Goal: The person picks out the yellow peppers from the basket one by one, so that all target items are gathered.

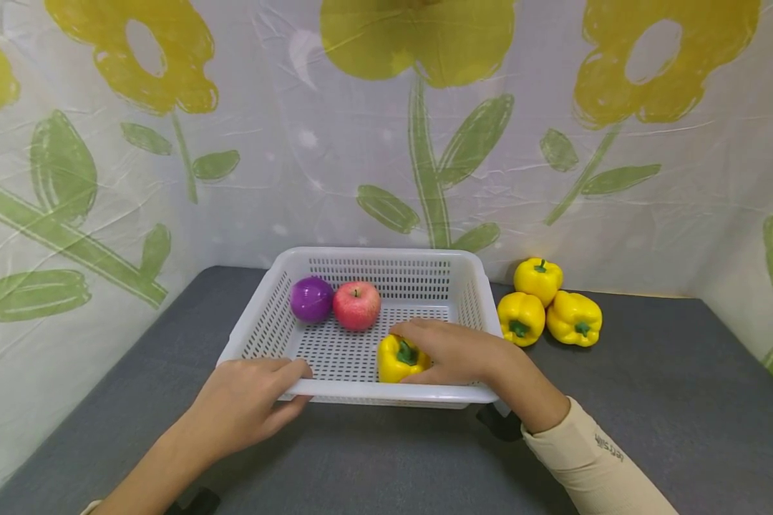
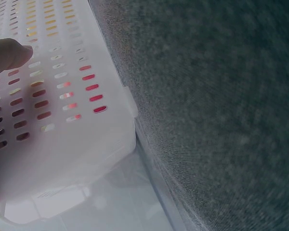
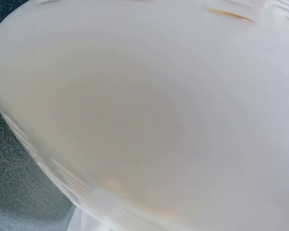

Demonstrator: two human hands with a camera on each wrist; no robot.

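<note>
A white perforated plastic basket (image 1: 386, 390) stands on the dark table. My left hand (image 1: 248, 397) grips its near rim at the left, fingers over the edge and thumb against the outer wall, as the thumb (image 2: 10, 54) in the left wrist view also shows. Inside the basket, near the front right, my right hand (image 1: 460, 350) holds a yellow bell pepper (image 1: 394, 363), its green stem facing up. A red apple (image 1: 357, 306) and a glossy round purple fruit or vegetable (image 1: 311, 300) lie side by side towards the back left. The basket wall (image 3: 159, 110) fills most of the right wrist view.
Three more yellow bell peppers (image 1: 521, 309) sit grouped on the table just right of the basket. Behind and beside the dark tabletop (image 1: 650, 400) hangs a pale curtain (image 1: 283, 143) printed with yellow flowers and green leaves.
</note>
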